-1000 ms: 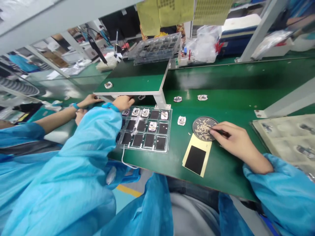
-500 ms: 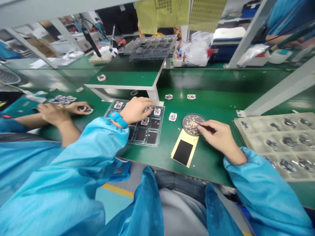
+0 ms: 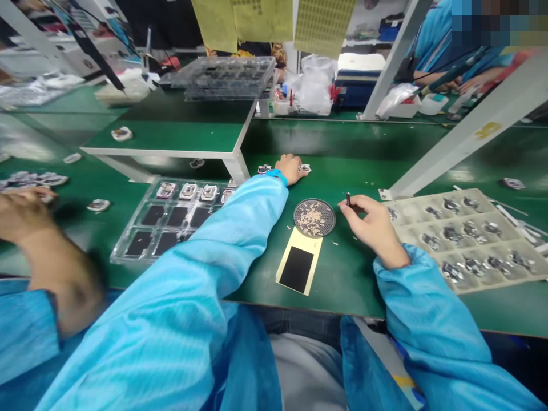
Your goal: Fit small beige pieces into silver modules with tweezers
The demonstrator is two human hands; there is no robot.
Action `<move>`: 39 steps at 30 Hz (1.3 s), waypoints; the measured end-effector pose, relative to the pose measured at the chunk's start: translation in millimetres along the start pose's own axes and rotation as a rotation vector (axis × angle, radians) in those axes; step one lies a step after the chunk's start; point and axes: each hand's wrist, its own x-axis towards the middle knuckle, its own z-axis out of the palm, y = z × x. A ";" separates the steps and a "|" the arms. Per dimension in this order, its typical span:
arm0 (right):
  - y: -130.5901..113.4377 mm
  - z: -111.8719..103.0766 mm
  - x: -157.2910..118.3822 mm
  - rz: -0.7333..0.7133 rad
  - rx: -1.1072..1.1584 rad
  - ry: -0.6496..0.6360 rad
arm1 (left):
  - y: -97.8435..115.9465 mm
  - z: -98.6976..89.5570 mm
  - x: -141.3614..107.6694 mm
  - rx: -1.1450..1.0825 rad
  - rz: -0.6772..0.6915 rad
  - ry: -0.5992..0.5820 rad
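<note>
My left hand (image 3: 291, 169), with a blue wristband, rests on the green bench between two small metal-and-white parts (image 3: 264, 168) (image 3: 305, 168), and I see nothing held in it. My right hand (image 3: 370, 225) pinches dark tweezers (image 3: 348, 200), seen nearly end-on, just right of a round mesh disc (image 3: 314, 217) covered in pale bits. Below the disc lies a yellow card with a black pad (image 3: 297, 269). A clear tray with black squares (image 3: 169, 221) holds several parts along its far row; my left sleeve hides its near corner.
A beige tray of metal parts (image 3: 462, 240) lies at the right. A raised green shelf (image 3: 171, 131) stands ahead, with stacked clear trays (image 3: 222, 77) behind it. A co-worker's blurred hand (image 3: 43, 245) is at the far left beside a pile of parts (image 3: 32, 179).
My left hand has moved off the clear tray to the bench beyond it. My right hand has lifted away from the disc, rightward. The view has turned, and the co-worker's hand appears larger.
</note>
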 end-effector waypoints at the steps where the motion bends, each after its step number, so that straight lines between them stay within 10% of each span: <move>1: 4.9 -3.3 1.6 -0.015 -0.077 0.002 | -0.3 -1.5 -3.5 -0.036 -0.007 0.010; 5: 12.5 -17.2 4.5 0.057 -0.232 0.055 | 4.3 -17.8 -45.7 -0.739 -0.081 -0.042; 8: -2.9 -15.9 -1.0 0.128 0.054 0.030 | 9.7 -33.0 -94.0 -1.350 -0.165 -0.175; 12: -30.7 8.8 -19.6 0.116 0.351 -0.118 | 8.0 -41.1 -151.7 -1.584 -0.288 -0.264; 23: -46.3 47.4 -46.7 0.117 0.378 -0.281 | -19.1 -32.7 -194.3 -0.957 0.004 -0.489; 31: -31.2 19.2 -27.0 0.071 0.051 -0.224 | -12.6 -50.4 -206.4 -0.372 0.404 -1.097; 39: -21.1 20.4 -24.2 -0.140 -0.236 -0.459 | 1.4 -35.3 -214.4 -0.434 0.420 -1.009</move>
